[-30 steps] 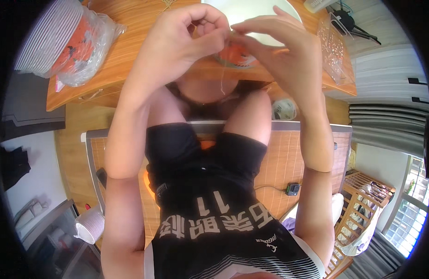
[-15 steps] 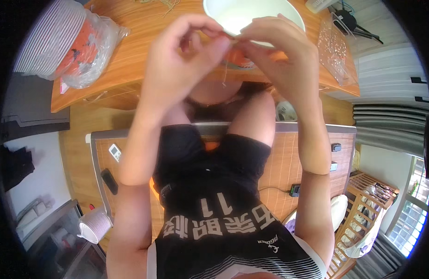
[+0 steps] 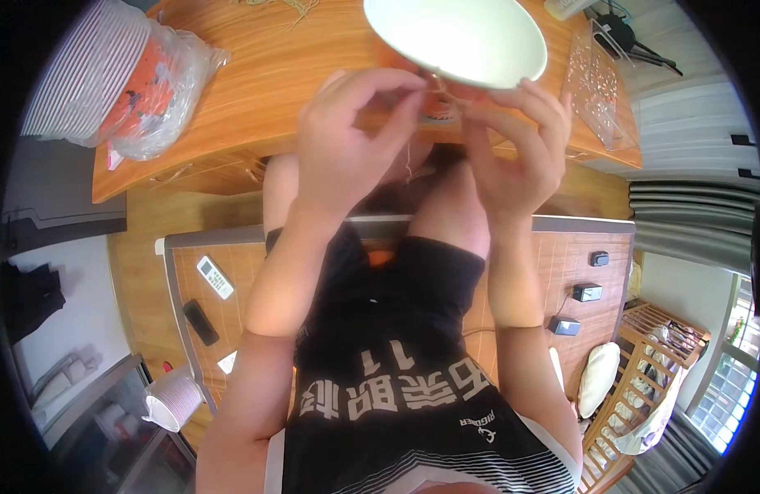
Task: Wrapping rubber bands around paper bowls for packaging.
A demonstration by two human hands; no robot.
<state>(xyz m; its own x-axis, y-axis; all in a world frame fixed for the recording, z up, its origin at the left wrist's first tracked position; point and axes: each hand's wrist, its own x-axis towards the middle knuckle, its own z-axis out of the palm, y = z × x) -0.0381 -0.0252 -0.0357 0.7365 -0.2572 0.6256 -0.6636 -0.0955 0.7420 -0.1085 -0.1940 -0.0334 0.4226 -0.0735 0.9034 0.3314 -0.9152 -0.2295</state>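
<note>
Both my hands are raised over the near edge of the wooden table, just in front of a bowl-like tub, white inside and orange outside. My left hand pinches a thin light-brown string between thumb and fingertips. Fingers of my right hand are pinched on the string from the other side, its outer fingers close to the tub's rim. A loose end dangles below my left fingertips above my lap. Motion blurs the string, so whether it is knotted I cannot tell.
A plastic-wrapped stack of tubs stands at the table's left. More string lies at the far edge. On the right is a clear plastic tray with small bits. Beside me on the seat lie a remote control and a phone.
My hands have moved slightly nearer and apart, with the string stretched between them. My left hand has shifted right. More of the tub's inside shows.
</note>
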